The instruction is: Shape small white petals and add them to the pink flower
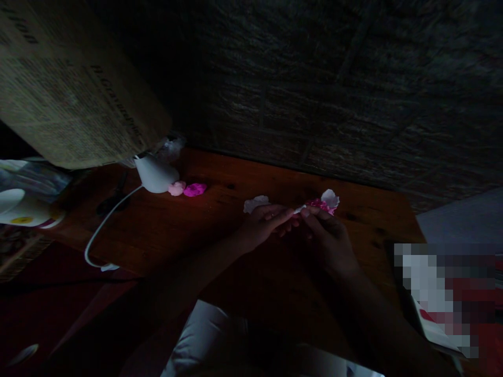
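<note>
Above the wooden table, my left hand and my right hand meet at their fingertips. A small white piece is pinched between them; dim light hides whether it is paper or clay. Just beyond my right fingers lie crumpled deep-pink bits and a thin white petal-shaped piece. Another pale, ragged-edged piece rests behind my left hand. Farther left, a light pink lump touches a bright magenta lump.
A white lamp-like base with a white cable stands under a newsprint-patterned shade. A white paper cup lies at far left. A dark brick-pattern wall bounds the table's back. Blurred items sit at right.
</note>
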`<state>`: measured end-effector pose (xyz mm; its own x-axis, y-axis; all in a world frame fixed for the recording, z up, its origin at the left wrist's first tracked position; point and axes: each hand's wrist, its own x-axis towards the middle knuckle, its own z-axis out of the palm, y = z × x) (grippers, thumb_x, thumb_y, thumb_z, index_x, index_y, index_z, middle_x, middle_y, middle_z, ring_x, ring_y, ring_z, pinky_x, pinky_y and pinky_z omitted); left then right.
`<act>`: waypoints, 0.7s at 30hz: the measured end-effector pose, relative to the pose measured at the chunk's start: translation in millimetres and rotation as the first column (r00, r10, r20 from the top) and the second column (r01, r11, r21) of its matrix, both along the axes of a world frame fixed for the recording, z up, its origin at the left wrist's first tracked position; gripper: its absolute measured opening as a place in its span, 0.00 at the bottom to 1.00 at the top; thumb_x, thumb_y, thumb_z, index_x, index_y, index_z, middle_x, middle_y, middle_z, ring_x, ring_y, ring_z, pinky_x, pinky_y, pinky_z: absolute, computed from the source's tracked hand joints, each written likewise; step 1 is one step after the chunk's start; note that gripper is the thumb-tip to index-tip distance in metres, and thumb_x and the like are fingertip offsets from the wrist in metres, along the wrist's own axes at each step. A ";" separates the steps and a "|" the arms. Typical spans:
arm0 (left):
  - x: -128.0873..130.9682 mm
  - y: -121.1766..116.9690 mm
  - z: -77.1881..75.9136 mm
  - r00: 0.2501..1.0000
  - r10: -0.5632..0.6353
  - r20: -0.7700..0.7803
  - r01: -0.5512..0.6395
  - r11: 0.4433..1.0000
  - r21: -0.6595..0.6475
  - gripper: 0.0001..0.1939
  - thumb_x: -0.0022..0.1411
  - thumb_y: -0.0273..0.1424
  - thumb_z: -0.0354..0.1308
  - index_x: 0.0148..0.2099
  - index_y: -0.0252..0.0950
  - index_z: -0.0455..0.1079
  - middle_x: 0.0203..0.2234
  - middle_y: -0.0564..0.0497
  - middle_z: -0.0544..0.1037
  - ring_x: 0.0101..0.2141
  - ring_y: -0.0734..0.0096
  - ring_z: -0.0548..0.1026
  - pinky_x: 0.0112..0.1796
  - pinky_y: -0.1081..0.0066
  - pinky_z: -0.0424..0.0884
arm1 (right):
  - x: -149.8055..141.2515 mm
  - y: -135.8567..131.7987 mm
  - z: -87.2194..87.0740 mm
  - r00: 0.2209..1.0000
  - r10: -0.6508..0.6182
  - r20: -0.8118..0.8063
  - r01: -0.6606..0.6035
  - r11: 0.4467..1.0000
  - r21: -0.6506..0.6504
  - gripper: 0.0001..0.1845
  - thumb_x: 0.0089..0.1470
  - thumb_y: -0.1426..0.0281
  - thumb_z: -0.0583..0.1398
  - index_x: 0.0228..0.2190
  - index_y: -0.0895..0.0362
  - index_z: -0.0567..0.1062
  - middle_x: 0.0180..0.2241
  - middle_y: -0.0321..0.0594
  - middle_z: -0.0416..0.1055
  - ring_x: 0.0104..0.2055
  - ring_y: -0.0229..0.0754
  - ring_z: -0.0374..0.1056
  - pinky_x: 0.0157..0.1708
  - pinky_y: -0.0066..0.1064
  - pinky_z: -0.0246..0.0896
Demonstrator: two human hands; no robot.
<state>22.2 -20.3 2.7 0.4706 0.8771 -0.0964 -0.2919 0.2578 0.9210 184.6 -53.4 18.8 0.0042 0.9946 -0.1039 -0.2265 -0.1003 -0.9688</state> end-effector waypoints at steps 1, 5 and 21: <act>0.0 0.3 -1.2 1.000 -0.007 0.016 0.007 1.000 -0.017 0.23 0.56 0.50 0.68 0.38 0.33 0.77 0.28 0.49 0.78 0.25 0.78 0.71 0.26 0.75 0.65 | 0.0 -0.1 0.7 1.000 -0.002 0.009 0.002 1.000 0.010 0.13 0.51 0.57 0.71 0.35 0.51 0.83 0.26 0.32 0.72 0.23 0.32 0.58 0.22 0.25 0.55; 0.5 0.3 -3.8 0.991 -0.048 0.124 0.062 0.991 -0.116 0.22 0.55 0.49 0.68 0.37 0.34 0.77 0.26 0.51 0.76 0.24 0.79 0.70 0.26 0.75 0.66 | -1.5 -2.2 6.8 0.998 0.051 0.042 -0.054 0.996 0.069 0.15 0.50 0.60 0.72 0.41 0.48 0.83 0.31 0.33 0.77 0.25 0.34 0.66 0.25 0.27 0.63; 5.0 -5.0 -2.0 0.996 -0.081 0.041 0.086 0.987 -0.134 0.24 0.53 0.51 0.69 0.36 0.34 0.75 0.25 0.51 0.76 0.24 0.77 0.71 0.26 0.76 0.67 | 0.3 -3.7 4.9 0.987 -0.002 0.161 -0.032 0.978 0.208 0.13 0.53 0.59 0.69 0.39 0.51 0.82 0.34 0.38 0.80 0.30 0.41 0.75 0.31 0.36 0.74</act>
<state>27.2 -25.3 0.7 0.5469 0.8145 -0.1938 -0.2957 0.4045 0.8654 184.9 -57.2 23.7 -0.0115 0.9942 0.1069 -0.0675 0.1058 -0.9921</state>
